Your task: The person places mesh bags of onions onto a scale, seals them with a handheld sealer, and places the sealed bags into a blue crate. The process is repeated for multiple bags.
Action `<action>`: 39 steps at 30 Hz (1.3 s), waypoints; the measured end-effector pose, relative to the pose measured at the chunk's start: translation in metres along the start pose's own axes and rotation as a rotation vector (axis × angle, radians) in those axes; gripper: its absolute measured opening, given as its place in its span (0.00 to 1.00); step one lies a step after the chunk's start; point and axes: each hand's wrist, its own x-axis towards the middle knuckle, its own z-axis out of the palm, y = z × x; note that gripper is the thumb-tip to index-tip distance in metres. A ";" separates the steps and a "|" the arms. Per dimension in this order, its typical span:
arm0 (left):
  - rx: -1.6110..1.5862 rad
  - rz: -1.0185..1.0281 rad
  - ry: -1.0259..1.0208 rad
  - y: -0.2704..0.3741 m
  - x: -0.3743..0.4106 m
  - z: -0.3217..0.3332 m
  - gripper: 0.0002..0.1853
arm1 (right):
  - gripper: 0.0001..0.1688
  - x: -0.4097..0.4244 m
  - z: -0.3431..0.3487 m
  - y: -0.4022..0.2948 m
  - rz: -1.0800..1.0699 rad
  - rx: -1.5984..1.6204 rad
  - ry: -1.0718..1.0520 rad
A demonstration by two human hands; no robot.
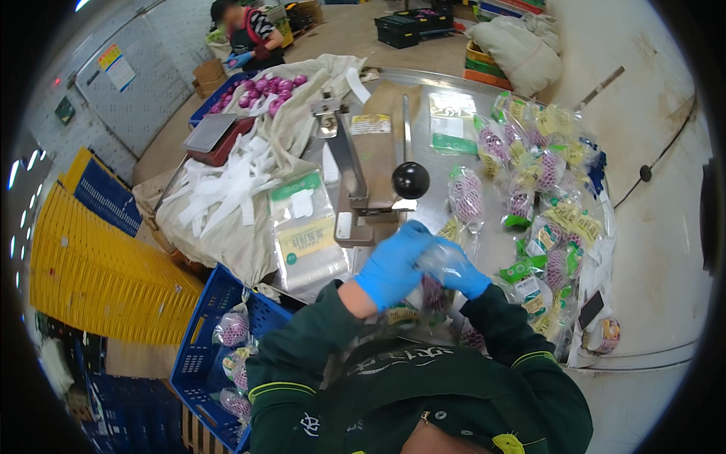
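Observation:
In front of my chest, both gloved hands are at a clear plastic bag [437,256] of purple onions in netting. My left hand [391,269], in a blue glove, has its fingers closed at the gathered top. My right hand [462,275], also blue-gloved, grips the bag from the other side; blur hides the exact finger positions. The purple onions [434,295] hang below, partly covered by the hands. Just beyond stands a bench-top hand-lever machine [353,164] with a black ball knob [410,180]. A netted pack of onions [467,197] lies right of the knob.
Several bagged onion packs [547,170] cover the table's right side. Flat printed bags [309,232], white foam-like strips [227,184] and a scale [218,139] lie left. A blue crate [195,357] holds packs beside yellow crates [113,267]. Another person [255,37] handles onions at the back.

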 end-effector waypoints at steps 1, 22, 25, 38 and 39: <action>0.083 0.007 0.052 -0.010 0.000 -0.005 0.20 | 0.37 0.015 0.005 0.006 0.040 -0.166 0.015; -0.200 -0.530 0.406 -0.055 -0.019 -0.063 0.16 | 0.11 -0.046 0.044 -0.076 -0.151 -0.444 -0.496; -0.067 -0.370 0.379 -0.058 -0.028 -0.056 0.15 | 0.10 -0.028 0.027 -0.101 -0.215 -0.371 -0.331; 0.273 -0.020 0.058 -0.002 -0.037 -0.029 0.15 | 0.33 -0.014 -0.016 0.150 0.060 -0.920 -0.267; 0.265 -0.003 0.048 -0.001 -0.039 -0.027 0.15 | 0.30 -0.012 -0.016 0.158 0.094 -0.863 -0.293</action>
